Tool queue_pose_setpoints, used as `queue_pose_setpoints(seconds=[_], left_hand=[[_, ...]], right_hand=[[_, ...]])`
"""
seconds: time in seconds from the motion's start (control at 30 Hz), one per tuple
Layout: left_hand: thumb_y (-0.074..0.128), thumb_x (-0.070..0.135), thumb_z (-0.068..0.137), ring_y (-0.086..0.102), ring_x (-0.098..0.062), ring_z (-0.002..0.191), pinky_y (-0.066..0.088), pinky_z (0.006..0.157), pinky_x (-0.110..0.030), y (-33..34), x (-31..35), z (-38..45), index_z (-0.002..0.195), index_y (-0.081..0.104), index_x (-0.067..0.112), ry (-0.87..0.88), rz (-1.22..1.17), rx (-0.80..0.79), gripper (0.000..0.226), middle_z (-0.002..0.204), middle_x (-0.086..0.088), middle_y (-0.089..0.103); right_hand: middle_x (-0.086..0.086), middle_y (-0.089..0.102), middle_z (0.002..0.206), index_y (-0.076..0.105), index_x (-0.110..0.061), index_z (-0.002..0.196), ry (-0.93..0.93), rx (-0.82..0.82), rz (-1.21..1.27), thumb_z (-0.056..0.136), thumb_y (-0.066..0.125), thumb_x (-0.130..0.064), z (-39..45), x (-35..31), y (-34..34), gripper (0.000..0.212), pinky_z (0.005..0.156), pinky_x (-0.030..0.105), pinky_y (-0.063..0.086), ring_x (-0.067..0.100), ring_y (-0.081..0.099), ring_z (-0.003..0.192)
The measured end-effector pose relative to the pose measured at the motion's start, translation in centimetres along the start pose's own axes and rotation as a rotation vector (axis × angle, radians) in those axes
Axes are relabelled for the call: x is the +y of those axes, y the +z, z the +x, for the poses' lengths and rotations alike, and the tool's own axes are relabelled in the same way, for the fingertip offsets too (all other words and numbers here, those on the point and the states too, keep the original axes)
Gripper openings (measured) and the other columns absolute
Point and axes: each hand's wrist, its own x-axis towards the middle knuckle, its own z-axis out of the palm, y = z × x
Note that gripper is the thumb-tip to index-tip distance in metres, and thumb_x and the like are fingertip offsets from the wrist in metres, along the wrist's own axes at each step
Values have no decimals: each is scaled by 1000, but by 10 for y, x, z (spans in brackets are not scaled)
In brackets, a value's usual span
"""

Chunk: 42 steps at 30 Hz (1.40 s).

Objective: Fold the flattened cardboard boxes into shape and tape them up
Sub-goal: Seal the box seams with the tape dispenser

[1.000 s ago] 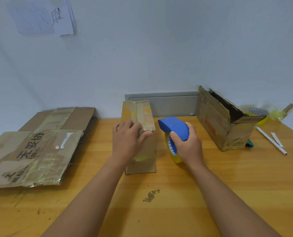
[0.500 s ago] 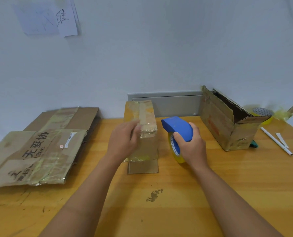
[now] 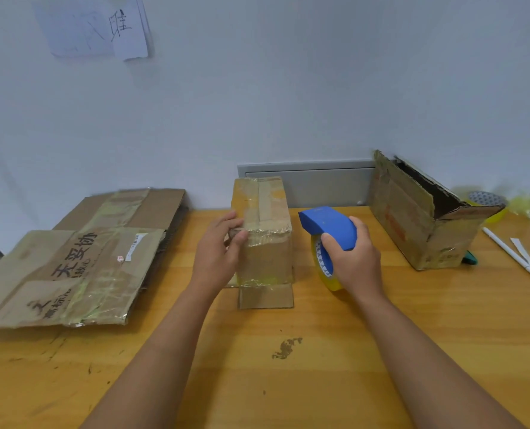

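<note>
Small taped box (image 3: 265, 239) was stood upright mid-desk (image 3: 319, 366), one flap splayed flat at its base. Left hand (image 3: 217, 255) was set on the box's near-left top corner, fingers (image 3: 237, 226) curled over the edge, thumb on the front face. Right hand (image 3: 355, 261) was wrapped around the blue tape dispenser (image 3: 328, 227), yellow roll resting on the desk just beside the box. Box judged light, hollow, easily tipped or crushed; taped faces likely slippery. Best held at corners and edges. Flattened cardboard (image 3: 71, 264) was stacked at left, an open box (image 3: 418, 221) at right.
</note>
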Motion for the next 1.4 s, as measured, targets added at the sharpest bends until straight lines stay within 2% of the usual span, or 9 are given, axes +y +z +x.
queue_pose_setpoints(seconds=[0.13,0.23,0.57,0.73,0.9,1.03,1.2,1.33,1.4], left_hand=[[69,30,93,56,-1,110,49,80,-7,16,17,-3,122,62,19,-72,-131,23,32,129,14,57],[62,30,97,54,8,114,47,77,-5,21,19,-8,120,64,19,-8,-153,-1,25,133,14,57],[55,24,101,40,20,120,41,81,-1,15,15,-3,112,63,28,19,-129,-111,15,129,17,50],[59,35,98,42,4,128,44,97,-20,18,11,-6,127,62,32,12,-87,-153,29,136,21,44],[60,30,98,48,-3,121,46,91,-28,25,21,0,98,71,26,-26,-74,-40,12,119,11,51],[61,19,97,50,-24,115,40,92,-34,27,32,5,100,71,20,26,136,-39,11,114,1,55],[63,-2,80,40,-33,129,25,102,-44,34,48,1,124,67,29,233,544,-129,54,128,0,59],[58,22,88,58,-24,100,33,91,-39,46,58,0,102,71,18,289,581,-31,19,100,1,65],[57,45,91,57,-24,90,38,85,-38,56,64,5,89,68,14,289,681,2,33,91,-2,63]], right_hand=[[-6,52,109,41,-23,147,4,4,-3,90,68,-48,0,0,1,68,59,17,42,10,54,85],[-6,52,110,40,-23,147,4,-1,-3,90,67,-48,-2,0,0,69,62,22,45,14,53,91],[-6,51,107,39,-24,147,-10,9,-21,90,66,-51,-4,0,0,69,58,21,45,4,53,81],[-6,50,109,38,-22,148,-8,18,-28,90,66,-50,-4,2,0,71,59,19,43,11,52,86],[-6,49,106,38,-22,149,-9,23,-38,90,66,-49,-5,2,0,70,59,20,42,10,52,83],[-7,49,106,38,-22,149,-3,20,-40,90,66,-49,-5,2,0,72,60,20,42,7,51,81],[-6,49,109,37,-22,150,-9,16,-37,90,67,-51,-5,3,0,73,66,28,47,14,52,92],[-6,50,111,36,-22,149,-6,5,-32,87,64,-57,-6,2,-1,76,72,36,55,17,54,96],[-6,50,111,36,-23,149,-7,6,-32,84,60,-61,-7,2,-2,80,72,36,54,17,54,95]])
